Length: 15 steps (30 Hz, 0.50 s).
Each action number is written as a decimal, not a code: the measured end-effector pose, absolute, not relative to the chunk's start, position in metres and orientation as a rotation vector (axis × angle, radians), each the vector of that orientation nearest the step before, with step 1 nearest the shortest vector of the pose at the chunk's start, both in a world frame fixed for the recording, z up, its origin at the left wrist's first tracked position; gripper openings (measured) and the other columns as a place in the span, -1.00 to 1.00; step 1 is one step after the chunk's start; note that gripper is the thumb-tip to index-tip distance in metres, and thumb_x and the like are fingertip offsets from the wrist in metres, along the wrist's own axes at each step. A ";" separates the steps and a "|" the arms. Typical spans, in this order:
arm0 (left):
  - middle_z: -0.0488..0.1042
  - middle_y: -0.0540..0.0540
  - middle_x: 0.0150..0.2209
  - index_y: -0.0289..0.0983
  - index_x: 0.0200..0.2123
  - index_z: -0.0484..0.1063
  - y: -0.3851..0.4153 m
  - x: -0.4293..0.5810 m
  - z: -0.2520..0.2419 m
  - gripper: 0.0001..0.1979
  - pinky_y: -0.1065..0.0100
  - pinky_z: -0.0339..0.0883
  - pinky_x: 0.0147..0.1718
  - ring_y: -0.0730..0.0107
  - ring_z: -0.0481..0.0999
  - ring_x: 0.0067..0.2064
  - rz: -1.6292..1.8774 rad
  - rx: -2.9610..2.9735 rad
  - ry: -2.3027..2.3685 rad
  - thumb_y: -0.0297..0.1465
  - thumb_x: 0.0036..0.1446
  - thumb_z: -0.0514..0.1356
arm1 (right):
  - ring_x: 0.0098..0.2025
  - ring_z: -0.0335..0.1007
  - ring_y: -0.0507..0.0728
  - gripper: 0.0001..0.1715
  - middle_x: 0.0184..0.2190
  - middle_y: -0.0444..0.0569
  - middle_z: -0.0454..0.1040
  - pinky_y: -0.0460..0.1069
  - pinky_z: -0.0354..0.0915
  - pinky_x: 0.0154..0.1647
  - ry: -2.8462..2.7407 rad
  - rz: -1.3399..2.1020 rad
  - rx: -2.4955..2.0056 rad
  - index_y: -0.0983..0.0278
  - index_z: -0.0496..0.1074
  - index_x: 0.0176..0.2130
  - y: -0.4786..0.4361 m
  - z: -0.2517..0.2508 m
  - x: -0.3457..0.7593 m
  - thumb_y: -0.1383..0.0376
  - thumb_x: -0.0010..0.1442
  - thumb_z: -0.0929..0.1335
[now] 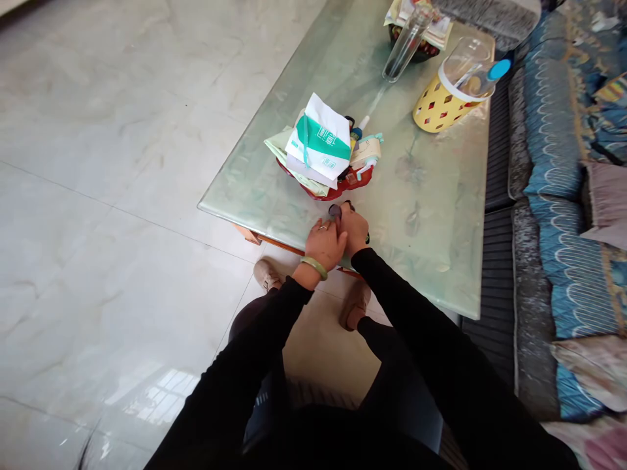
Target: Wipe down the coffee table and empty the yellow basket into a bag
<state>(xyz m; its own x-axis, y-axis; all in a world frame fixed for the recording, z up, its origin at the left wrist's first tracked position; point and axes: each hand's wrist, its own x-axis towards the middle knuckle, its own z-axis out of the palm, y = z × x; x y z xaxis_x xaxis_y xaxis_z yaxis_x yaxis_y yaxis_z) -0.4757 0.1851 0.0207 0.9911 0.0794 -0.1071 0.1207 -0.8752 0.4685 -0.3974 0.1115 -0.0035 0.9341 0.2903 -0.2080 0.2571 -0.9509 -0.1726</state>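
A small dark round object [335, 211] sits between the two hands, just above the near edge of the desk; what it is, I can't quite tell. The left hand [324, 245] has its fingers [333, 225] drawn together and pressed up against the object, seemingly pinching it. A thin ring [323, 228] sits on one finger and a pale green bangle [314, 266] circles the wrist. The right hand [353, 230] is right beside the left, touching it, and curves over toward the object with its fingers out of sight, so how far they are closed can't be told. Just above the hands, a red dish [343, 189] on the glass-topped desk [431, 261] holds a white and green packet [321, 140] and other papers. Further along stand a yellow perforated holder [441, 104] and a clear glass [409, 46]. A blue quilted sofa [553, 196] runs along the desk's far side, and beige shoes [267, 274] rest on the tiled floor [98, 163] below.
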 end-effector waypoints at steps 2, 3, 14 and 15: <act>0.57 -0.37 0.16 -0.44 0.12 0.53 0.195 -0.482 0.030 -0.60 0.06 0.25 0.40 -0.01 0.43 0.34 -0.128 2.673 0.186 -0.31 0.43 0.08 | -0.03 0.58 0.24 -0.64 -0.01 0.18 0.63 -0.01 0.26 -0.18 -0.487 0.390 -2.897 0.29 0.36 0.17 0.105 -0.003 -0.418 0.23 0.51 0.18; 0.58 -0.36 0.11 -0.39 0.02 0.58 0.195 -0.486 0.035 -0.66 0.06 0.32 0.34 -0.02 0.46 0.29 -0.108 2.680 0.222 -0.31 0.42 0.10 | -0.02 0.58 0.24 -0.65 -0.02 0.18 0.63 -0.02 0.27 -0.17 -0.542 0.413 -2.875 0.29 0.38 0.15 0.097 -0.004 -0.431 0.24 0.52 0.18; -0.04 -0.50 0.56 -0.49 0.46 0.15 0.145 -0.494 0.019 -0.33 -0.04 0.12 0.48 -0.13 0.06 0.56 -0.135 2.570 -0.036 -0.24 0.43 0.10 | -0.04 0.60 0.29 -0.56 -0.03 0.27 0.63 0.01 0.32 -0.16 -0.387 0.292 -2.974 0.37 0.37 0.21 0.091 -0.014 -0.372 0.20 0.53 0.17; -0.05 -0.49 0.57 -0.49 0.46 0.16 0.144 -0.492 0.017 -0.33 -0.04 0.10 0.49 -0.13 0.04 0.57 -0.131 2.559 -0.041 -0.21 0.45 0.06 | -0.03 0.60 0.30 -0.56 -0.03 0.29 0.63 0.01 0.32 -0.16 -0.365 0.252 -2.988 0.39 0.37 0.21 0.095 -0.014 -0.358 0.21 0.53 0.18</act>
